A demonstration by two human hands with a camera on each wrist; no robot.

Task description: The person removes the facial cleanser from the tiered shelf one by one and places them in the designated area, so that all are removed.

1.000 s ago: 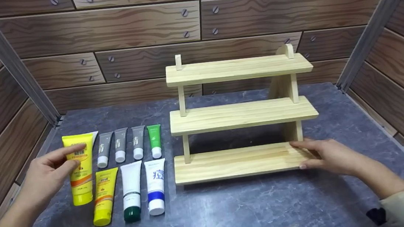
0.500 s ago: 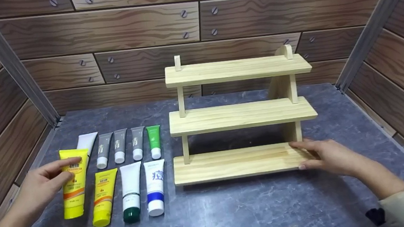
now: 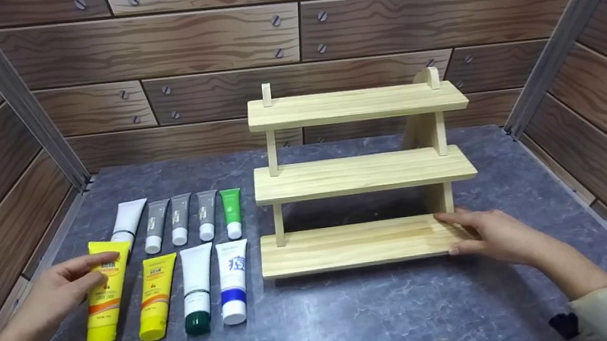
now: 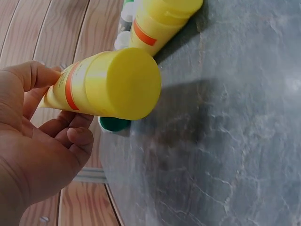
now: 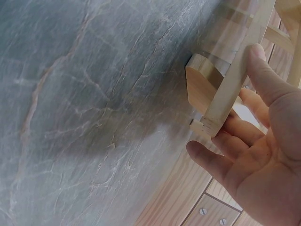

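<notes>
My left hand (image 3: 54,297) pinches a yellow squeeze tube (image 3: 108,295) with an orange stripe, its cap toward me. The left wrist view shows the round yellow cap (image 4: 134,84) over its shadow on the table. A second yellow tube (image 3: 157,296) lies just right of it, and a white tube (image 3: 129,218) sits partly behind it. At the other side, my right hand (image 3: 502,235) grips the right end of the lowest board of a three-tier wooden shelf (image 3: 355,246). In the right wrist view the thumb lies on the board's edge (image 5: 235,84), the fingers partly behind it.
A white tube with a dark green cap (image 3: 199,286) and a white tube with a blue band (image 3: 233,280) lie in the front row. Several grey tubes (image 3: 179,218) and a green tube (image 3: 233,210) form the back row. Wood-patterned walls (image 3: 158,45) enclose the marbled table (image 3: 351,322).
My left hand has brought the yellow tube toward me and slightly left, uncovering the white tube behind it. The right hand and the shelf stay where they were.
</notes>
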